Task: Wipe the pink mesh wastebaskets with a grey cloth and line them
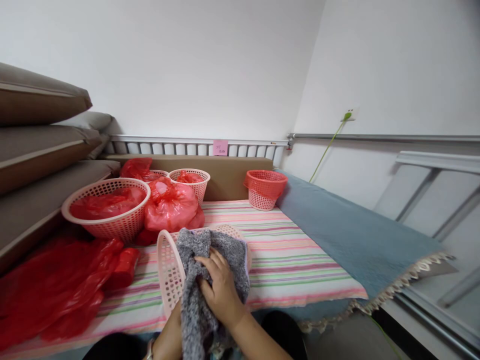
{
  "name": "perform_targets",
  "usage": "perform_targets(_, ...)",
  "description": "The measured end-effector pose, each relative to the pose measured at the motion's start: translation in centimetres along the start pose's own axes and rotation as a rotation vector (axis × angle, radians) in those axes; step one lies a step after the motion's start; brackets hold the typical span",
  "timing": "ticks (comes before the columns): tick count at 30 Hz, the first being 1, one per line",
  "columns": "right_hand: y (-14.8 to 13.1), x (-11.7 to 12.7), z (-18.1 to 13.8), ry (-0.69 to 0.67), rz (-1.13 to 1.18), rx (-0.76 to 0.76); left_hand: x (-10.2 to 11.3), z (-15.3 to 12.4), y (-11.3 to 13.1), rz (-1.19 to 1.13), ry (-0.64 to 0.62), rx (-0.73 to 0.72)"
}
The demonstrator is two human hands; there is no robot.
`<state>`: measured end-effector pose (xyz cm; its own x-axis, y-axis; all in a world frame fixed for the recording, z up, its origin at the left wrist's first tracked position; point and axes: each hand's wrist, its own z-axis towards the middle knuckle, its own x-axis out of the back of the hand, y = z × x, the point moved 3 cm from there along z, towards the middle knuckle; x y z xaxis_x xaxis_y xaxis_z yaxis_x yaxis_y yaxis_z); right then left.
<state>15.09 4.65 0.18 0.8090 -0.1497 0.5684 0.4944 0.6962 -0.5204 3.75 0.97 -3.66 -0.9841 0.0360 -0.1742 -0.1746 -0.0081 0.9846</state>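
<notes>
A pink perforated plastic basket lies tipped on its side in front of me, its open rim turned to the left. Over its side drapes a speckled grey towel that hangs down toward my lap. My right hand presses on the towel with bent fingers, gripping a fold of it against the basket. From below comes my left forearm, with a band at the wrist; the left hand itself is hidden behind the towel and the basket, so its fingers cannot be seen.
Red plastic bags lie at the left, beside a red roll. Behind stand a bag-lined basket, a stuffed red bag and a smaller basket. A red-rimmed basket stands back right. Cushions are stacked left.
</notes>
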Motion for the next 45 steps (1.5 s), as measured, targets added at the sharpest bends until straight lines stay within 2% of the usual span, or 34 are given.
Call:
perform_targets(2, 2.4, -0.2, 0.2, 0.049, -0.039, 0.008, -0.4, -0.7, 0.2, 0.007, -0.024, 0.016)
perform_targets(5, 6.9, 0.1, 0.7, 0.15, -0.091, -0.033, -1.1, -1.6, 0.3, 0.011, -0.122, 0.061)
perform_targets(9, 12.9, 2.1, 1.8, 0.233, -0.123, -0.259, -1.4, -2.0, 0.3, 0.066, -0.229, 0.058)
perform_targets(12, 15.2, 3.9, 2.6, 0.272, -0.126, -0.379, -1.4, -1.9, 0.1, 0.124, -0.235, 0.048)
perform_targets(14, 15.6, 4.6, 2.9, 0.315, -0.116, -0.422, -1.3, -1.8, -0.1, 0.134, -0.245, 0.029)
perform_targets(17, 14.5, 4.2, 2.9, 0.306, -0.093, -0.449, -1.2, -1.7, -0.2, 0.132, -0.269, 0.007)
perform_targets(24, 8.1, 2.4, 0.6, 0.156, -0.213, -0.378, -0.8, -2.1, 0.3, 0.139, -0.191, 0.036)
perform_targets(29, 5.7, 1.8, -0.2, 0.181, -0.325, -0.367, -1.1, -2.1, -0.4, 0.095, -0.206, 0.013)
perform_targets(36, 0.9, -0.4, -0.1, 0.237, -0.045, -0.264, -0.3, -1.8, -2.0, 0.067, -0.217, -0.016)
perform_targets(40, -2.3, -1.1, -0.1, 0.165, 0.131, -0.203, 0.1, -1.9, -2.6, 0.094, -0.149, 0.06)
perform_targets(43, -2.8, -1.1, 0.0, 0.136, 0.132, -0.164, -0.1, -2.0, -2.1, 0.074, -0.14, 0.064)
perform_targets(45, -2.1, -0.8, 0.1, 0.137, 0.038, -0.152, -0.3, -2.0, -1.7, 0.072, -0.145, 0.044)
